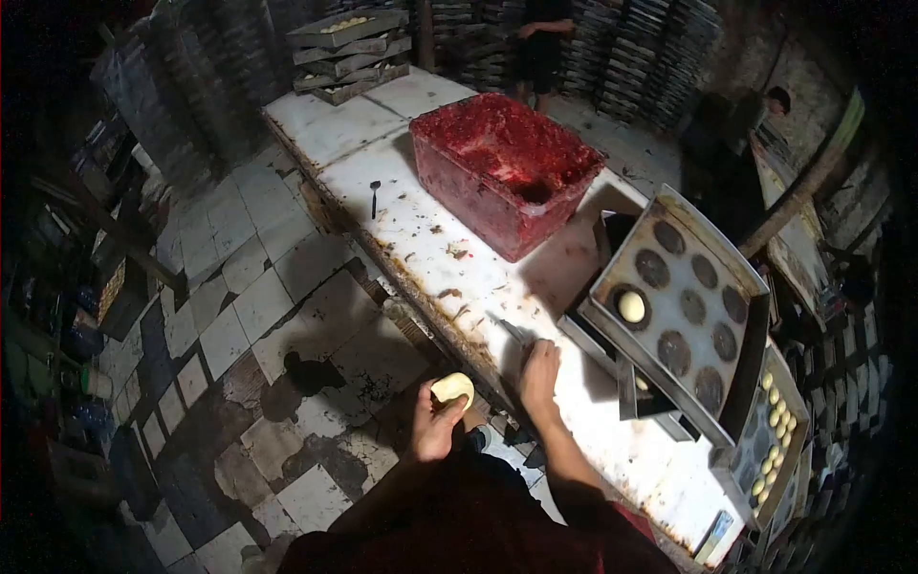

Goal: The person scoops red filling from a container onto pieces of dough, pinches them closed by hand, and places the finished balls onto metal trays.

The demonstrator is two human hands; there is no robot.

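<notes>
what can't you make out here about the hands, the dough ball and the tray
Head view only:
- Right hand: fingertips dim against the table edge; what they touch is unclear.
- Dough ball: underside hidden by left hand.
- Baking tray: dark spots too small to identify.

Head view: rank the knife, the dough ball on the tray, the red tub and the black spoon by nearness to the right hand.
From the right hand:
1. Knife, just above the fingers.
2. Dough ball, on the tray to the right.
3. Red tub, mid-table.
4. Black spoon, far left edge.

tub (507, 167) on table (421, 230) — tray (684, 306) right, spoon (374, 196) left
</notes>
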